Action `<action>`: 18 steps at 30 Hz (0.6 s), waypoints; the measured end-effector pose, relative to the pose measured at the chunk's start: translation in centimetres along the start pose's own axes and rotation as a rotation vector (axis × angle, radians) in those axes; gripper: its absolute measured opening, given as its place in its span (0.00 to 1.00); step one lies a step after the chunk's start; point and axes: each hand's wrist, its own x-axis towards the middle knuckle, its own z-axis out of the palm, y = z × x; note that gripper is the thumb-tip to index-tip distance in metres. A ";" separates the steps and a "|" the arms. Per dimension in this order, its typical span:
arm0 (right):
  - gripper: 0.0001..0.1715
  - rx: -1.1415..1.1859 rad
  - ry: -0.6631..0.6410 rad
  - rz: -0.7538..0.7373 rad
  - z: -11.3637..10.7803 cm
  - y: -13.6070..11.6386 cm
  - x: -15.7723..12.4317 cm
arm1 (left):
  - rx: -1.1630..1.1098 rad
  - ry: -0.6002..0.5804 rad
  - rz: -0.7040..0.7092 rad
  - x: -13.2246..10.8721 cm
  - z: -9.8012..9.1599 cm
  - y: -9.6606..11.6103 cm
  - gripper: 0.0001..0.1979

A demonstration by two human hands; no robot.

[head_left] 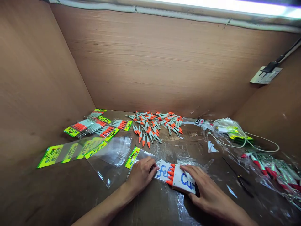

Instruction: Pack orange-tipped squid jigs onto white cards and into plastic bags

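Note:
My right hand (207, 186) grips a flat white holder (184, 180) with blue handwriting on it. From the holder's left edge poke the orange tips of several fishing lures (171, 174). A white piece with blue letters (162, 170) lies under those tips, reaching left to my other hand. My left hand (142, 172) has its fingers curled and thumb against them, on a clear plastic bag with a yellow-green header (132, 157). The bag lies flat, partly hidden beneath that hand.
Loose orange-and-white lures (152, 125) lie piled at the back. Filled lure packs (94, 124) sit back left, with empty bags (70, 152) fanned in front. Pliers (241, 180), a white cable (261, 150) and red-and-white lures (275, 171) are at right.

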 end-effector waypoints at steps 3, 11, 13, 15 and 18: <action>0.47 -0.020 0.007 -0.012 0.1 0.1 -0.1 | 0.065 0.017 0.019 -0.2 -0.3 0.2 0.08; 0.46 0.000 0.061 0.011 1.0 0.0 -0.3 | 0.136 0.022 0.174 -0.5 -1.4 1.5 0.10; 0.48 0.017 0.084 0.007 1.4 -0.1 -0.3 | 0.087 0.022 0.158 -0.1 -2.4 0.5 0.08; 0.49 0.038 0.103 0.005 1.6 -0.3 -0.2 | 0.031 0.018 0.121 0.4 -3.7 -1.1 0.23; 0.51 0.060 0.123 -0.019 1.8 -0.7 0.0 | -0.032 -0.085 0.084 0.7 -5.3 -3.4 0.30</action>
